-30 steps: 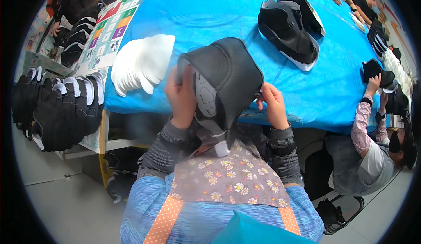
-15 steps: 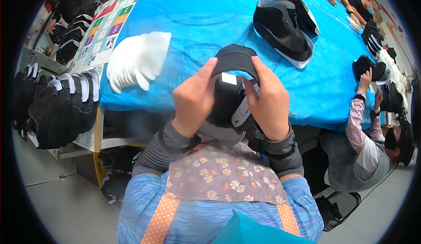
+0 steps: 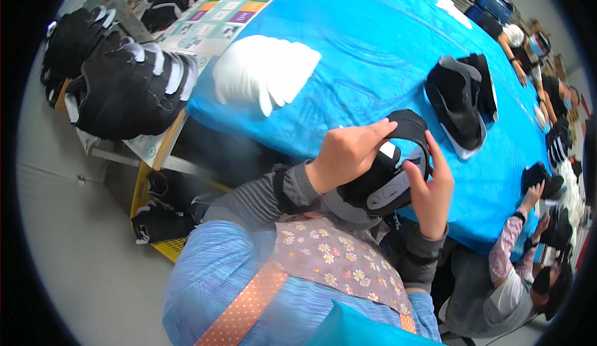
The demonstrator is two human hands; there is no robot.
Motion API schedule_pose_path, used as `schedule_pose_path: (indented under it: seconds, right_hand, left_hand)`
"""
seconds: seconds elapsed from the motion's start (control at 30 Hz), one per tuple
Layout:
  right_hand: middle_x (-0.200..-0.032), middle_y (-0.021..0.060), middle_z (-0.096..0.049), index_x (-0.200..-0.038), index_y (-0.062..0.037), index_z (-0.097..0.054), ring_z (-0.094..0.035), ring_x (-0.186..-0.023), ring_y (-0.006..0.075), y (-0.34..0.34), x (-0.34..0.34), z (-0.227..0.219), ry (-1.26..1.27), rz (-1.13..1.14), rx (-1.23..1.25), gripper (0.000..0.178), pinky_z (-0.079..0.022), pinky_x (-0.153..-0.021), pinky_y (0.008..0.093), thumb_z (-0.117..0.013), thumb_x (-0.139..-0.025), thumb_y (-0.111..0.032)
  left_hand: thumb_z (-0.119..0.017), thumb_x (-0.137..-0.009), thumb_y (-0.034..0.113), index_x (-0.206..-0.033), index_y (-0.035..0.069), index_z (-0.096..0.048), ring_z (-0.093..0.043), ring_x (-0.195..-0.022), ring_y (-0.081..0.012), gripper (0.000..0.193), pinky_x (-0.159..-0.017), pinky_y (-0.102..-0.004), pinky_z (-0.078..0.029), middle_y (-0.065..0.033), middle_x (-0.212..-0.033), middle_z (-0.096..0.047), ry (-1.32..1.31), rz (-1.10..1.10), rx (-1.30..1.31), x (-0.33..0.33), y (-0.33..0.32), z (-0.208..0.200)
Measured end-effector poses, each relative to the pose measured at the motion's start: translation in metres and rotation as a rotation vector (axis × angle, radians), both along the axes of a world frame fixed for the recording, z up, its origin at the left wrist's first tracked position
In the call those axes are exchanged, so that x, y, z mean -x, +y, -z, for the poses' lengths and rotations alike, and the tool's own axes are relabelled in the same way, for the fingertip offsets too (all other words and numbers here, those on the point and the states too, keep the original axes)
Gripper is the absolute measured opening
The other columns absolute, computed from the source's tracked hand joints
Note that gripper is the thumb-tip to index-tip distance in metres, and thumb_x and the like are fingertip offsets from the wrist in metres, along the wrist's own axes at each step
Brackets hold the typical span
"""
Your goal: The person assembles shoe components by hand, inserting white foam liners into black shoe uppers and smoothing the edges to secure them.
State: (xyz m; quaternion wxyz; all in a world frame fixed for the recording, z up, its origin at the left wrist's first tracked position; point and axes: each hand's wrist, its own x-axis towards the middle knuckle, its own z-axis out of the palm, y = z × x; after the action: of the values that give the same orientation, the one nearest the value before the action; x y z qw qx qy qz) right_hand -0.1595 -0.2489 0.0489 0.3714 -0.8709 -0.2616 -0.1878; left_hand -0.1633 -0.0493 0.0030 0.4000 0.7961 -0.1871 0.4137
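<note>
Just above the front edge of the blue-covered table, both my hands grip a black shoe upper (image 3: 378,175). It has a padded dark collar, a small white label inside and a light patch with a line drawing. My left hand (image 3: 348,154) pinches the collar's left side. On the opposite side, my right hand (image 3: 433,190) holds the collar between fingers and thumb. Two more black uppers (image 3: 451,97) with pale lower edges lie on the table beyond my right hand. White flat shaped pieces (image 3: 258,72) are fanned out to the left, beyond my left hand.
Stacked black uppers (image 3: 121,88) crowd the side table at left. Below sits a yellow crate (image 3: 173,249) with dark uppers. A co-worker (image 3: 510,296) at right handles another black upper (image 3: 542,181). Other people work along the far right of the blue table (image 3: 354,47).
My view has swung left and tilted, so the table and its contents appear farther right. Both hands still hold the upper by its collar; the upper appears more tilted.
</note>
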Motion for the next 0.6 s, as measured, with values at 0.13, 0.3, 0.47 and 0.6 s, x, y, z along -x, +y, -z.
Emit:
schedule_pose_path:
  seconds: [0.13, 0.3, 0.47, 0.6]
  right_hand:
    - [-0.109, 0.0025, -0.067, -0.132, -0.0008, -0.060, -0.053, -0.070, 0.0055, -0.032, -0.020, 0.007, 0.452, 0.041, -0.303, 0.038, -0.042, -0.059, 0.0191, -0.062, -0.101, -0.022]
    - [-0.085, -0.0033, -0.062, -0.130, -0.0005, -0.060, -0.049, -0.060, 0.0017, -0.012, -0.028, -0.005, 0.809, -0.288, -0.558, 0.033, -0.036, -0.051, 0.0172, -0.057, -0.104, -0.021]
    - [-0.103, 0.0024, -0.069, -0.134, 0.0007, -0.058, -0.053, -0.066, 0.0031, 0.008, -0.038, -0.053, 0.529, -0.322, -0.641, 0.037, -0.040, -0.055, 0.0184, -0.062, -0.101, -0.016]
    - [-0.131, 0.0139, -0.063, -0.143, 0.0018, -0.050, -0.063, -0.116, 0.0185, 0.074, -0.060, -0.131, 0.165, -0.613, -0.461, 0.042, -0.049, -0.098, 0.0291, -0.050, -0.106, -0.019]
  left_hand:
    - [-0.067, -0.083, -0.004, -0.122, 0.004, -0.067, -0.074, -0.084, -0.0308, 0.040, -0.068, -0.0355, -0.059, -0.0174, -0.110, -0.073, -0.108, 0.058, -0.028, 0.008, 0.026, -0.010]
    - [-0.069, -0.081, -0.002, -0.119, 0.004, -0.067, -0.074, -0.092, -0.0297, 0.038, -0.071, -0.0351, -0.061, -0.0172, -0.113, -0.073, -0.199, 0.009, -0.186, 0.028, 0.063, -0.029]
    - [-0.068, -0.096, 0.034, -0.124, 0.000, -0.063, -0.071, -0.103, -0.0350, 0.045, -0.086, -0.0410, -0.058, -0.0222, -0.115, -0.070, -0.340, -0.126, -0.174, 0.064, 0.131, -0.037]
    - [-0.069, -0.092, 0.014, -0.155, -0.001, -0.012, -0.035, -0.145, -0.0402, 0.086, -0.120, -0.0529, -0.025, -0.0276, -0.157, -0.032, -0.513, -0.801, 0.022, 0.115, 0.213, -0.021]
